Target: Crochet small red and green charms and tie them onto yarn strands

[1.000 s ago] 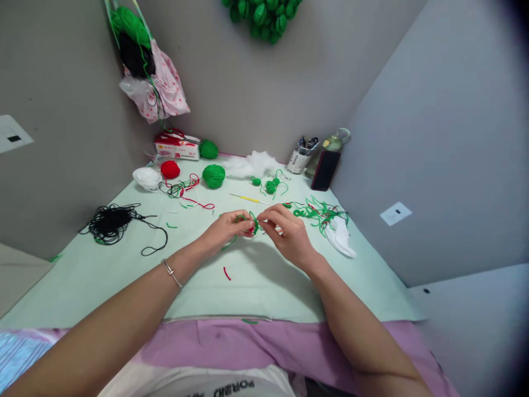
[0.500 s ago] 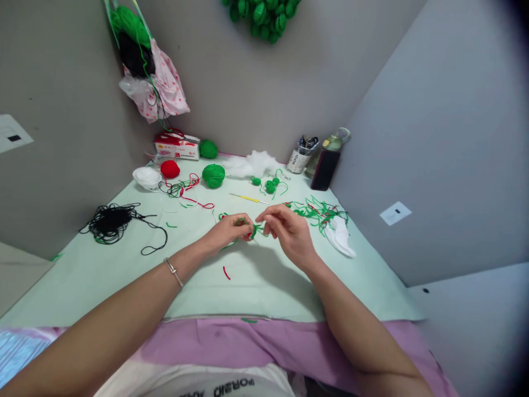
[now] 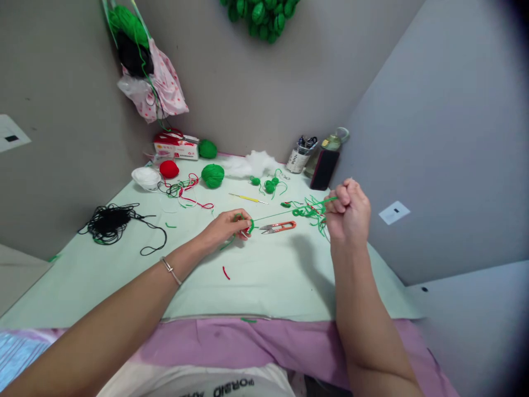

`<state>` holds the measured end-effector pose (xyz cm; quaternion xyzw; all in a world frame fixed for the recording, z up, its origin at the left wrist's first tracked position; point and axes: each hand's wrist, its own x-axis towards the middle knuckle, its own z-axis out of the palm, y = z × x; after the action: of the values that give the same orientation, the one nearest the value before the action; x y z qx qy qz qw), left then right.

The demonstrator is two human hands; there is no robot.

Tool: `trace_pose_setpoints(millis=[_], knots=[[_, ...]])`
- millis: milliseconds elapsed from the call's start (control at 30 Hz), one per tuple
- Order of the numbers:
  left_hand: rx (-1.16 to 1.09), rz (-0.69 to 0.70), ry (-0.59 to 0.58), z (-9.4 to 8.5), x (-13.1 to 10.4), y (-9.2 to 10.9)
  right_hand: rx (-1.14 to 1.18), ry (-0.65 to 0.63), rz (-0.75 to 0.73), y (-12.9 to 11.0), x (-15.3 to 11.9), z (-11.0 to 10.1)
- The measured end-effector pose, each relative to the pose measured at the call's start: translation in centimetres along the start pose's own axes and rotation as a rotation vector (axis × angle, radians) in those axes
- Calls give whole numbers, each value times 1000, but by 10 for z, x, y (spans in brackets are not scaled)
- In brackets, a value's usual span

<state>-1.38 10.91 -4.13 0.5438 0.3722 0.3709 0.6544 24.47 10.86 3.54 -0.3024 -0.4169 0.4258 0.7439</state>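
Pinched in my left hand (image 3: 233,226) is a small red and green crochet piece (image 3: 250,226), partly hidden by the fingers. A taut strand of green yarn (image 3: 285,213) runs from it up to my right hand (image 3: 348,207), raised to the right. The right fingers are curled closed around the yarn, and whether a needle is also in them I cannot make out. Below the strand lie orange thread snips (image 3: 279,227), blades toward the left hand. A yellow-handled crochet hook (image 3: 248,198) rests farther back.
Green yarn scraps (image 3: 309,209) lie beneath the right hand's side. Black yarn (image 3: 109,223) is at left. Balls of green (image 3: 213,176), red (image 3: 169,169) and white yarn (image 3: 146,178) stand behind, with white stuffing (image 3: 252,164), a pen cup (image 3: 298,159) and a phone (image 3: 325,170) at the back.
My right hand has swung away to the right and up, drawing the green yarn out taut. The orange snips now show on the table. My left hand has barely moved.
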Motion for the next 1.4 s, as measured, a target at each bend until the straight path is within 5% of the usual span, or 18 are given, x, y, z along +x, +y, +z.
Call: trace_pose_setpoints(millis=[133, 267, 600, 1400], knots=[[-67, 7, -37, -2, 0, -2, -102, 4, 38, 11, 0, 0], [-126, 45, -91, -4, -1, -2, -347, -201, 81, 25, -16, 15], [-79, 100, -116, -1, -6, 7, -1046, -705, -329, 38, -45, 26], [-18, 119, -76, -2, -6, 6, -1148, -757, -390, 32, -49, 30]])
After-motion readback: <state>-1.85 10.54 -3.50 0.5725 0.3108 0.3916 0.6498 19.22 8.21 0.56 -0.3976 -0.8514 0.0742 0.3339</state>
